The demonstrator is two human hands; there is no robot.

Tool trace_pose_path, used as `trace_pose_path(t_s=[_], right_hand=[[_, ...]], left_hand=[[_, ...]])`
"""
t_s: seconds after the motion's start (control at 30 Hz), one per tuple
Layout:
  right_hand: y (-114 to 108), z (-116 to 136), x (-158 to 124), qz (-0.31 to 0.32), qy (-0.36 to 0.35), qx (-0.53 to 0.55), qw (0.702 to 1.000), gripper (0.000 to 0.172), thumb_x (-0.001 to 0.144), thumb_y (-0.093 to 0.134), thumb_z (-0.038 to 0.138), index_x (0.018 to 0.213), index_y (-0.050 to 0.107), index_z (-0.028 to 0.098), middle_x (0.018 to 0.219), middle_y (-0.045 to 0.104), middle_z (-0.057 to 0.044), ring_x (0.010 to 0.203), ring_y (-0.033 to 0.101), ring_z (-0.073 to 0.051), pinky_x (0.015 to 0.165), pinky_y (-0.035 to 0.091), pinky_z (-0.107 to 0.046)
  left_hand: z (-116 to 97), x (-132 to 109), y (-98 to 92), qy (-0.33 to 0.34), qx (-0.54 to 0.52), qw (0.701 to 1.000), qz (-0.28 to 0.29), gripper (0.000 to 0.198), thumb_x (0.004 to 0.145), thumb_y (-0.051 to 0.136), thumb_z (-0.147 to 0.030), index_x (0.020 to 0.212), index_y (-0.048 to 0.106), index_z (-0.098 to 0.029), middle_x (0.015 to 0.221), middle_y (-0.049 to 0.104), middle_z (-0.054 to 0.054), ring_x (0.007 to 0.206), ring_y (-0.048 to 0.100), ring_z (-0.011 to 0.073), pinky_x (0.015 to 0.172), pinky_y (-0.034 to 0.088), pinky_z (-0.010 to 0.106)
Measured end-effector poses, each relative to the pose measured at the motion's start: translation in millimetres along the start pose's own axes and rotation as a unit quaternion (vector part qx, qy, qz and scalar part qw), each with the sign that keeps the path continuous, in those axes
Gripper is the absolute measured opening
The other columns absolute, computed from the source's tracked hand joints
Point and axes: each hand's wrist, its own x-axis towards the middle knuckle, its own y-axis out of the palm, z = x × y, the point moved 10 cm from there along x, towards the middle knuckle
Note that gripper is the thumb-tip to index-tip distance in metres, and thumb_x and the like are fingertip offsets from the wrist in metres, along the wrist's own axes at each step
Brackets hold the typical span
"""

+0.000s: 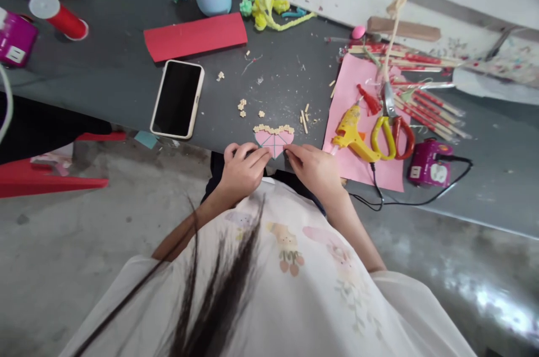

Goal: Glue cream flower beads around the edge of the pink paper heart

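Note:
A small pink paper heart (275,139) marked with dark crossing lines lies at the table's near edge, point toward me. Small pale wooden flower-shaped pieces (273,129) line its scalloped top. My left hand (246,170) has its fingers closed at the heart's lower left edge, fingertips on the paper. From the other side, my right hand (315,169) pinches the right edge between thumb and forefinger. Whether a tiny piece is also in that pinch is hidden. Loose flower pieces (242,104) and short cut sticks (304,120) lie just beyond.
A phone (177,100) and a folded red sheet (196,37) lie to the left. At right, a yellow glue gun (356,135) and scissors (389,132) rest on pink paper (343,87), with a cord running to a purple box (430,163). Bundled sticks (429,110) lie beyond.

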Motion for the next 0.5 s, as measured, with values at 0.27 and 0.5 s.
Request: trace_pose_path(t_s=[0.27,0.5], right_hand=[[-5.7,1.0,6.9,-0.009,-0.015,0.046,0.999,0.032,0.099,0.044,0.031,0.11,0.072,0.021,0.095,0.076,-0.007,0.078,0.067,-0.02,0.058,0.035,-0.03],[-20.7,-0.2,14.1,-0.034,-0.015,0.104,0.994,0.026,0.097,0.049,0.03,0.101,0.073,0.021,0.095,0.077,-0.006,0.082,0.07,-0.02,0.064,0.041,-0.029]], left_hand=[[19.1,4.4,1.9,-0.04,-0.042,0.998,0.011,0.031,0.089,0.051,-0.014,0.111,0.07,-0.025,0.111,0.075,0.003,0.103,0.06,0.0239,0.091,0.032,0.045],[79.7,29.2,-9.1,-0.149,-0.01,0.989,-0.001,0.023,0.086,0.054,-0.015,0.098,0.071,-0.025,0.094,0.072,0.005,0.103,0.058,0.0266,0.092,0.038,0.046]])
